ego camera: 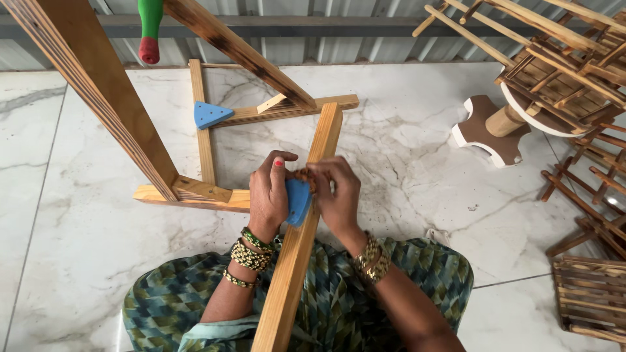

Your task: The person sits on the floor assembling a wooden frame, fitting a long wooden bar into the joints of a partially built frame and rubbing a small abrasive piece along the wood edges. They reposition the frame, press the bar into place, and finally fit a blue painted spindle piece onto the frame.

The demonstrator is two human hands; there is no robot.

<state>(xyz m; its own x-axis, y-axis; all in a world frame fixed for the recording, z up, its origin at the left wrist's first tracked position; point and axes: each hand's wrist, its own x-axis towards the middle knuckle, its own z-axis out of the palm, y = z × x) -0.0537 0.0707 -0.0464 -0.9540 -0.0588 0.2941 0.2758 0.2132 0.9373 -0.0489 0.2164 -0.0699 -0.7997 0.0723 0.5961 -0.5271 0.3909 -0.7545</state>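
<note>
Blue triangular bracket (299,201) sits pressed against the side of a long wooden beam (301,241), just below the middle of the frame. The left hand (269,194) is wrapped around the bracket from the left, fingers curled over the top with the thumb arched above, holding it flat to the wood. The right hand (338,195) is bunched tight on the other side of the beam, fingertips pinched together at the bracket's upper edge around something small and brownish that I cannot make out. Both hands nearly touch across the beam.

That beam runs from the bottom centre up to the middle of the frame, where it meets a wooden frame (205,143) lying on the white marble floor (404,150). A second blue triangular bracket (210,114) is fixed at a joint in the upper left. Slatted wooden racks (574,72) are stacked at the right edge, with a round-based wooden stand (489,133) beside them.
</note>
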